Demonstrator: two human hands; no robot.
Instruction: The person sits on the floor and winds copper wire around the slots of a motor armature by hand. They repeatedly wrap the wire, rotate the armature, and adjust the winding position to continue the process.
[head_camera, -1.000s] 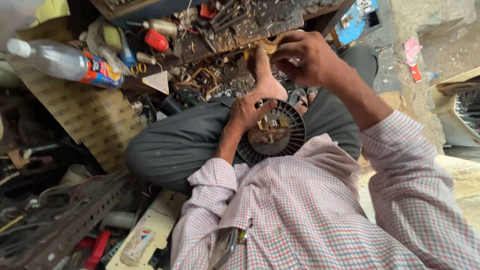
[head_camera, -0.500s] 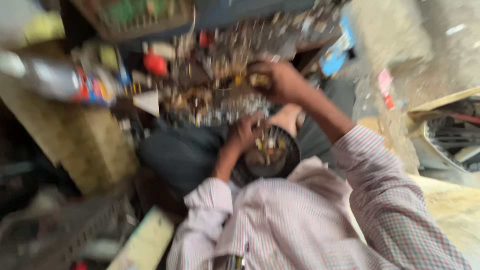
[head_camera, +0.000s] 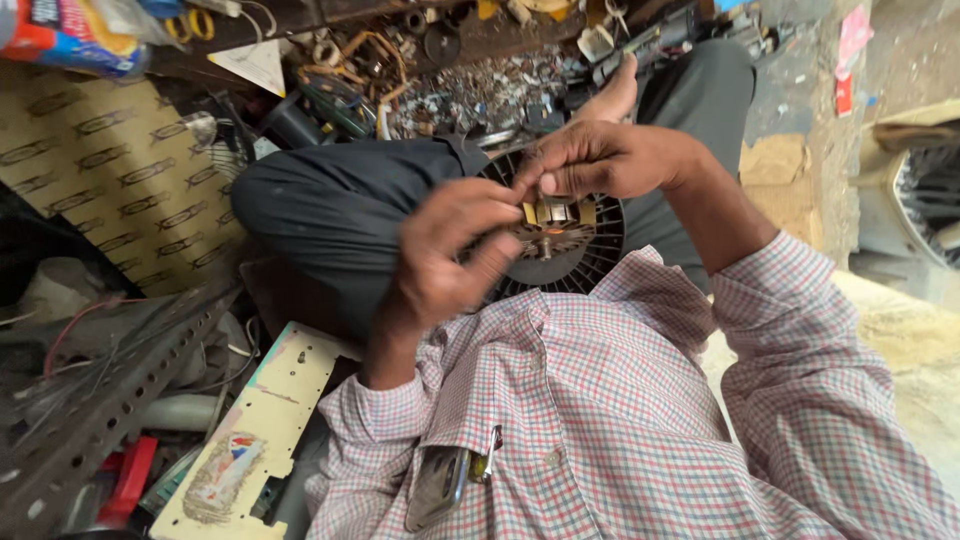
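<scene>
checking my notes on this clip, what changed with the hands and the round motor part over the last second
The right hand came down from the cluttered bench to the round motor part on the lap, fingers now pinching at its centre. The left hand lifted off the part's left side and meets the right hand above it. The part stays on the lap, and the person is still seated cross-legged.
</scene>
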